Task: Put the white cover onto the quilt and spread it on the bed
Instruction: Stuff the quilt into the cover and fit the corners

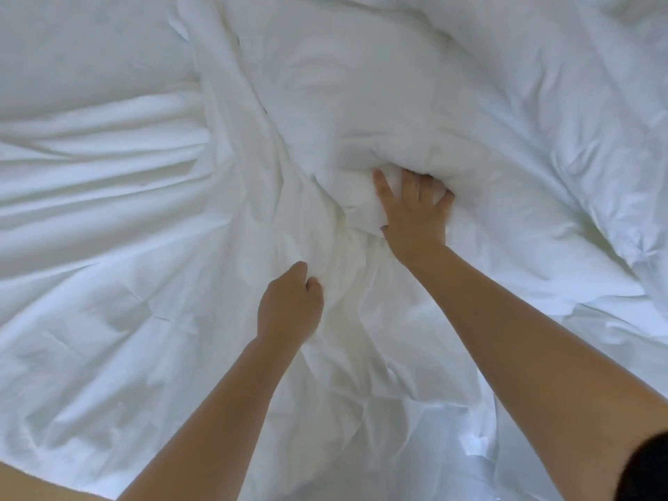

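Filling almost the whole frame, white bedding is seen from above. The quilt [397, 85] is heaped as a puffy, rounded mass across the upper centre and the right of the frame. The cover [144, 320], a thinner and sharply creased cloth, is spread over the left and lower centre, with its folds drawn in towards the middle. A smoother stretch of the bed [90, 48] is shown at the upper left, beyond the gathered folds.

The right hand [414, 215] is laid at the centre of the frame, against the lower edge of the quilt. Its fingers [410, 182] are spread apart and sunk into a deep fold of the quilt, so that their tips are hidden. The thumb [380, 184] is held out wide to the left over a bulge of the padding. Whether the hidden fingertips are curled round the padding cannot be told.

The left hand [289, 305] is placed lower and to the left, just below the centre and apart from the right hand. Its fingers [313, 283] are curled in against the palm, and a bunch of the cover is gripped in them. Creases are seen to run out from that grip. The quilt lies above and to the right of this hand.

Both forearms are bare and enter from the bottom edge. A dark sleeve [650, 468] is caught at the lower right corner.
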`<action>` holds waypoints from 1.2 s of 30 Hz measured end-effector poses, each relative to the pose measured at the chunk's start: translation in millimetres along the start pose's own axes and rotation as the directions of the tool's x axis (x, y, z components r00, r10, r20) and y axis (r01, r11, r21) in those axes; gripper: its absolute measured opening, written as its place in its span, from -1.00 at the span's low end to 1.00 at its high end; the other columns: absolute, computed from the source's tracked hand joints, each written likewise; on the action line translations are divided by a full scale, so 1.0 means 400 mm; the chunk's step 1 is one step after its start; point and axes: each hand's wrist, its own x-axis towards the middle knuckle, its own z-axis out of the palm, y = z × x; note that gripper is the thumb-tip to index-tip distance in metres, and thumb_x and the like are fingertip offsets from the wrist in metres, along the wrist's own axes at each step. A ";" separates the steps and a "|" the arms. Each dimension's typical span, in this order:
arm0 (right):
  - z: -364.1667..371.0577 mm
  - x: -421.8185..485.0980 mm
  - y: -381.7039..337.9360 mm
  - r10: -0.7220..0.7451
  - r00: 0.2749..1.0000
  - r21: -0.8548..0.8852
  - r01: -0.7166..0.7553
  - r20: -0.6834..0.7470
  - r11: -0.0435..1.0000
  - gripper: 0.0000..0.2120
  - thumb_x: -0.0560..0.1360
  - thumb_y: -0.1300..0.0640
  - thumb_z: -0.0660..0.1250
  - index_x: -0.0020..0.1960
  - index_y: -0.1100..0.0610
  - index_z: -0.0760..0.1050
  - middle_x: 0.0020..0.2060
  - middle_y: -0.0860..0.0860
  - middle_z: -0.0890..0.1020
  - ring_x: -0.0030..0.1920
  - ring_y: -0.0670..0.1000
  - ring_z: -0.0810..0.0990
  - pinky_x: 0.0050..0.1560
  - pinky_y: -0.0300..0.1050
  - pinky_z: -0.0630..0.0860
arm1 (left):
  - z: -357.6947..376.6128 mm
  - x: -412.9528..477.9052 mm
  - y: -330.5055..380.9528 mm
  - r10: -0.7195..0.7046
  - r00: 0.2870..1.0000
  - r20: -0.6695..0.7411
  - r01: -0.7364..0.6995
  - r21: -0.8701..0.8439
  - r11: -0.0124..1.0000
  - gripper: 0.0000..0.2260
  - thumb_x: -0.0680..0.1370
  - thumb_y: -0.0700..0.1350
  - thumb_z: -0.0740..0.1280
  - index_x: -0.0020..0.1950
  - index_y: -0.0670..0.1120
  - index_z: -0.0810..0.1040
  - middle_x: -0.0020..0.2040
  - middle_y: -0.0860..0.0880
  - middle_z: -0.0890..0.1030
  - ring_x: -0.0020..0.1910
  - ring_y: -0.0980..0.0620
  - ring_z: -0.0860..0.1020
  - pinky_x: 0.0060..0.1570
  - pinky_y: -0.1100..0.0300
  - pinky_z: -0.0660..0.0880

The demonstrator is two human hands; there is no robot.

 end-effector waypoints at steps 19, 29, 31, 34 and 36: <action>-0.051 0.370 0.573 0.487 0.873 0.228 -0.477 0.016 0.849 -0.57 0.56 0.18 0.14 0.42 0.14 0.24 0.39 0.14 0.31 0.42 0.18 0.21 0.32 0.33 0.22 | 0.188 0.331 0.434 0.367 0.918 0.152 -0.397 0.324 0.859 -0.39 0.61 0.01 0.15 0.56 0.05 -0.12 0.57 0.01 -0.03 0.53 -0.01 -0.04 0.44 -0.01 0.05; 0.065 0.401 0.526 0.411 0.909 0.293 -0.413 0.072 0.862 -0.56 0.57 0.18 0.18 0.42 0.09 0.21 0.42 0.05 0.27 0.47 0.12 0.09 0.38 0.34 0.09 | 0.242 0.428 0.412 0.347 0.926 0.151 -0.377 0.293 0.878 -0.40 0.60 -0.07 0.18 0.56 0.03 -0.05 0.55 0.00 0.07 0.51 -0.04 0.06 0.38 0.03 0.16; 0.072 0.401 0.525 0.411 0.909 0.308 -0.411 0.069 0.858 -0.55 0.56 0.18 0.20 0.42 0.09 0.21 0.42 0.04 0.27 0.47 0.11 0.09 0.38 0.34 0.09 | 0.250 0.430 0.413 0.349 0.926 0.146 -0.377 0.271 0.886 -0.40 0.60 -0.08 0.18 0.56 0.03 -0.05 0.55 0.01 0.08 0.51 -0.03 0.07 0.38 0.03 0.16; 0.076 0.394 0.523 0.405 0.913 0.334 -0.399 0.054 0.854 -0.55 0.56 0.17 0.20 0.42 0.10 0.21 0.43 0.03 0.26 0.48 0.10 0.08 0.39 0.35 0.07 | 0.251 0.425 0.410 0.355 0.922 0.157 -0.386 0.279 0.879 -0.41 0.61 -0.06 0.16 0.56 0.02 -0.05 0.55 0.00 0.07 0.51 -0.04 0.06 0.38 0.02 0.15; 0.061 0.388 0.525 0.411 0.911 0.381 -0.395 0.043 0.836 -0.60 0.55 0.16 0.18 0.38 0.11 0.25 0.40 0.04 0.30 0.47 0.09 0.11 0.39 0.33 0.06 | 0.245 0.430 0.404 0.369 0.915 0.162 -0.403 0.311 0.861 -0.44 0.62 -0.04 0.14 0.56 0.00 -0.03 0.55 0.00 0.07 0.51 -0.04 0.06 0.38 0.01 0.15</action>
